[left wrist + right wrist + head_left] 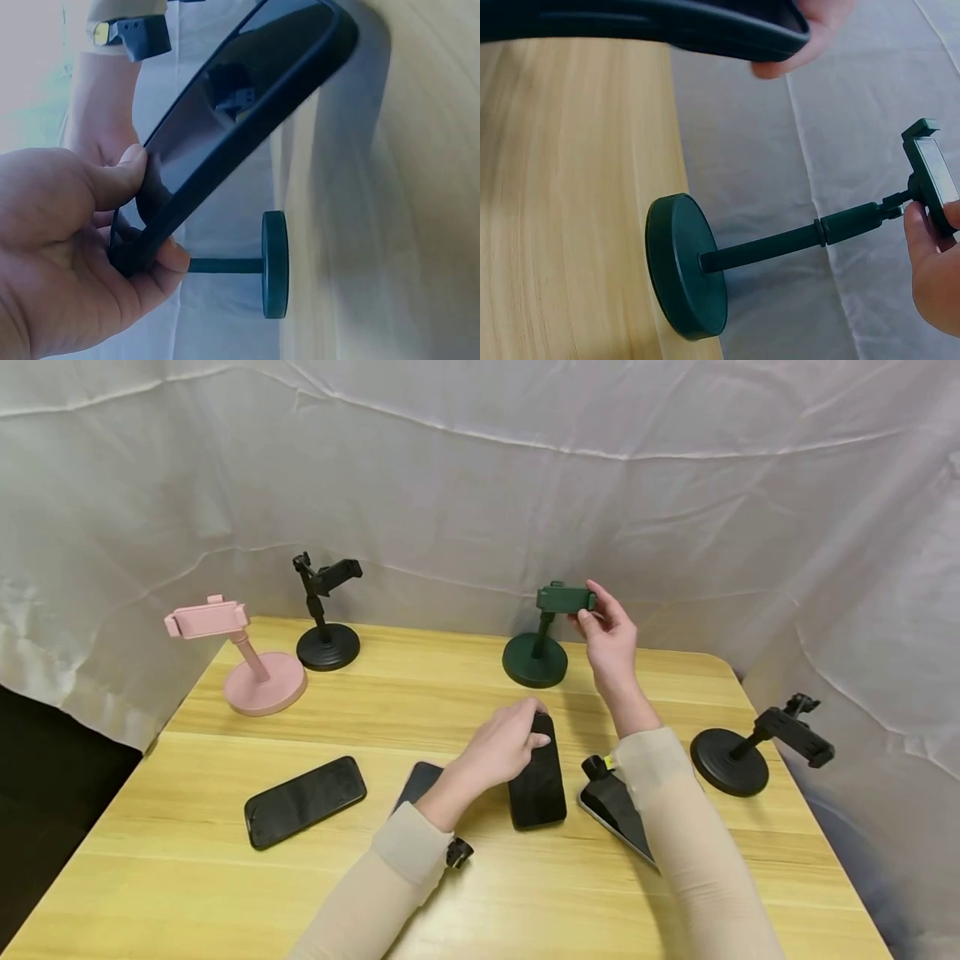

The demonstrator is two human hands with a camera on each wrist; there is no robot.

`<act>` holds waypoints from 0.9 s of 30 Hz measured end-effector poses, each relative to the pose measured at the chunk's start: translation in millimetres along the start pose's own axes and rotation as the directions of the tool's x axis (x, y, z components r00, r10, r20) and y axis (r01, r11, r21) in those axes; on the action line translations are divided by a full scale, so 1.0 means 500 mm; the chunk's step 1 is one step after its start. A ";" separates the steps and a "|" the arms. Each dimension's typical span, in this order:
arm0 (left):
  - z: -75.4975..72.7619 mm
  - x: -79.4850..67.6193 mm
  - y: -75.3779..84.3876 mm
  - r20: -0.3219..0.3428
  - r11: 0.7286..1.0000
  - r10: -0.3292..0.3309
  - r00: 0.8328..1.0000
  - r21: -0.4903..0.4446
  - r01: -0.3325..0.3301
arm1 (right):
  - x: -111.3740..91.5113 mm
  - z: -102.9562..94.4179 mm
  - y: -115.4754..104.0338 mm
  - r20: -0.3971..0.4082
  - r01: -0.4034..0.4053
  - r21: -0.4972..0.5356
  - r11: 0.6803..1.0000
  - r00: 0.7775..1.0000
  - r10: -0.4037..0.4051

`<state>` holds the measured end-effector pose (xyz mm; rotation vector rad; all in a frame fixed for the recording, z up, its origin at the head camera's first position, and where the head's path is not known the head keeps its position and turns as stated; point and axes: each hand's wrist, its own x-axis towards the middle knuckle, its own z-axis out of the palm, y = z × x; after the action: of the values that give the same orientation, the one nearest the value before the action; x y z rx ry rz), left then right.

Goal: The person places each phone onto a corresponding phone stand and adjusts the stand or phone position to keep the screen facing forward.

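Observation:
My left hand (504, 745) pinches the upper end of a black smartphone (537, 785), thumb on the screen and fingers behind. In the left wrist view that smartphone (247, 112) is tilted, its end raised off the table. My right hand (611, 643) grips the right end of the clamp on a dark green phone stand (536, 658) at the table's back. The right wrist view shows the stand's round base (690, 266) on the table and my right thumb and fingers (922, 232) around the clamp's end. Nothing sits in that clamp.
A pink phone stand (266, 683) and a black one (328, 647) stand back left; another black stand (730, 762) is at the right. Phones lie at the left (306, 802), under my left wrist (418, 781) and beneath my right forearm (617, 808). A grey curtain (450, 510) hangs behind.

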<state>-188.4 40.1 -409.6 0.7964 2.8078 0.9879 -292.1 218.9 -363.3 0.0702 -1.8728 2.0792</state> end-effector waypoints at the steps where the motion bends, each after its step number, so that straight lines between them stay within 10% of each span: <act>1: -0.002 0.002 -0.001 -0.010 1.000 -0.006 1.000 -0.017 0.006 | 0.000 -0.001 0.000 0.004 0.001 -0.001 1.000 1.000 -0.001; 12: -0.044 0.032 -0.022 -0.230 0.971 -0.137 0.964 -0.222 0.085 | -0.004 -0.012 -0.003 0.059 -0.024 0.058 0.998 0.998 0.021; 27: -0.101 0.089 -0.050 -0.424 0.967 -0.139 0.895 -0.253 0.030 | -0.054 -0.027 0.003 0.111 -0.099 -0.039 0.994 0.988 0.103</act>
<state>-249.3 16.7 -379.5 0.4593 2.9491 1.6351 -264.8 226.0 -373.4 0.0878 -2.0163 2.1509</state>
